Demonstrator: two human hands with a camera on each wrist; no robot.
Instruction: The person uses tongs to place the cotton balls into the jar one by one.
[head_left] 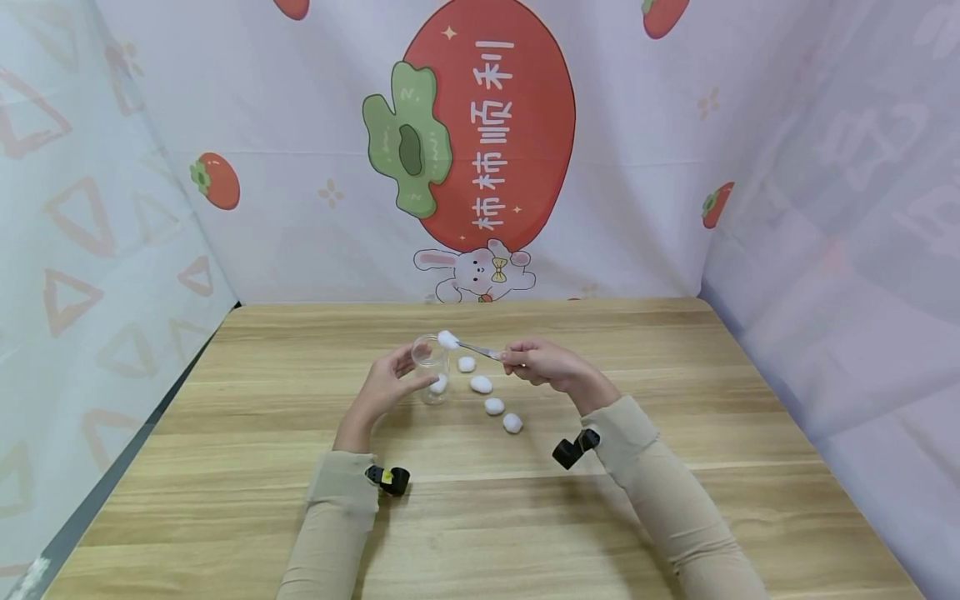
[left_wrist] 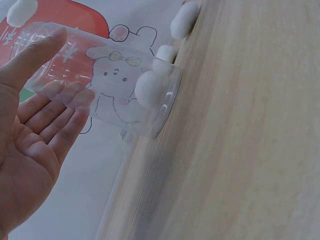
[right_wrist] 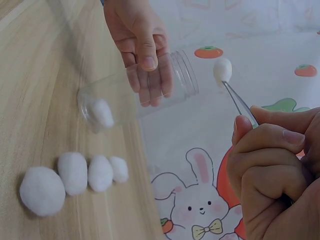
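A clear plastic jar [head_left: 432,367] stands upright on the wooden table with its mouth open. My left hand [head_left: 386,383] grips it from the left, thumb on the near side and fingers behind. One white cotton ball [right_wrist: 103,113] lies at the bottom inside the jar. With my right hand [head_left: 551,364] I hold metal tweezers [right_wrist: 241,102] between thumb and fingers. Their tips pinch another cotton ball [right_wrist: 223,70], which is raised beside the jar's rim at its right in the head view. The left wrist view shows this ball only partly, at the top left corner.
Several cotton balls [head_left: 481,384] lie in a slanting row on the table [head_left: 465,533], just right of the jar. A printed cloth [head_left: 300,242] with persimmons and a rabbit hangs behind the table's far edge. More cloth [head_left: 810,250] hangs along both sides.
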